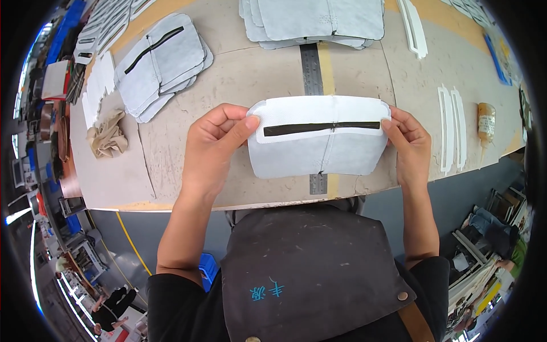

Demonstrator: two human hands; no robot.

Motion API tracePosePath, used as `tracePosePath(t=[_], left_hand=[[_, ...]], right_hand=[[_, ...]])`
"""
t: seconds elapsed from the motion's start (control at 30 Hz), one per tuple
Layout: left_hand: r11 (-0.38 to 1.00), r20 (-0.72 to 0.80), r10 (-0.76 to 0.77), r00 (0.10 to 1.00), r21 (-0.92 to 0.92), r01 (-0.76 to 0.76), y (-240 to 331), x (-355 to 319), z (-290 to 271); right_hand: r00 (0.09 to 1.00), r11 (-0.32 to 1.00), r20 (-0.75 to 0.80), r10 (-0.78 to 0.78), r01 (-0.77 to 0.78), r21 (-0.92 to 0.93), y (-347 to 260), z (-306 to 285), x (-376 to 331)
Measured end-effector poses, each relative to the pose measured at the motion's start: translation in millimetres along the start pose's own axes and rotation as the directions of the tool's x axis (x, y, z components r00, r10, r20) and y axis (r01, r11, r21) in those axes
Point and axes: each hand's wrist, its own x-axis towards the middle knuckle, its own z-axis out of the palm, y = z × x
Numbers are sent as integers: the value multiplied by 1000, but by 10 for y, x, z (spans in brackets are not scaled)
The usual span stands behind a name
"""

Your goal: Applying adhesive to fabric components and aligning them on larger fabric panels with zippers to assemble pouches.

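Note:
My left hand point(215, 145) pinches the left upper corner of a pale grey, round-cornered panel point(296, 157) between thumb and fingers. At the opposite corner, my right hand point(411, 142) grips it the same way. Along the panel's upper part lies a white strip piece point(307, 108) framing a long black slot point(302, 129). A stitched seam runs down the panel's middle. Held just above the table's near side, the panel covers part of a steel ruler point(311, 68), which shows above and below it.
Stacks of similar grey panels lie at the far middle point(319, 23) and left point(156, 85). A crumpled beige cloth point(108, 137) is at the left. White slotted strips point(446, 131) and an amber bottle point(486, 121) lie right. The table's front edge point(131, 208) is near my apron.

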Motion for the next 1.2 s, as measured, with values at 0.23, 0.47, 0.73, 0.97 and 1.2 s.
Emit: tracePosePath(t=[0.23,0.47,0.73,0.97,1.2], left_hand=[[1000,37,2,999,3,-2,52,-48,34],[1000,16,17,1000,6,-17,47,-81,19],[998,-154,45,987,-47,-52,-12,-295,-621],[910,-371,263,891,403,-100,-184,-459,-1067],[203,318,627,711,815,-542,-276,-194,-537]], right_hand=[[999,999,-5,37,-37,-22,34,-1,29],[999,996,15,42,-41,-73,17,-8,34],[960,986,269,84,-119,118,-183,446,-40],[910,993,415,1,49,-110,-225,1041,9],[786,700,500,-364,585,-410,-31,1241,165]])
